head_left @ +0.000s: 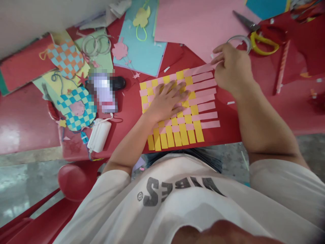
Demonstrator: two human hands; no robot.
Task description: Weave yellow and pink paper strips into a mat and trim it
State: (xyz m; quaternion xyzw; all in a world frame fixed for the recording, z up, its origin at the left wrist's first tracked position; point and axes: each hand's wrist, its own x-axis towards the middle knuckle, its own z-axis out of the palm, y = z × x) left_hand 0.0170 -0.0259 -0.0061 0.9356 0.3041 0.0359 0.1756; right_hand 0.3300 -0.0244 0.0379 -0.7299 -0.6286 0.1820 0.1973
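A mostly woven mat (194,110) of pink and yellow lies in the middle of the frame.
The left hand (166,101) rests flat on it, fingers spread; the right hand (232,69), right of centre, has its fingers bent at the end of the top pink strip (200,69), but I cannot tell if they pinch it. The checks seem done over most of the mat, though the part under the hand is hidden. The pink ends (207,107) at right and the yellow ends (184,134) below lie loose, so these edges seem to be left.
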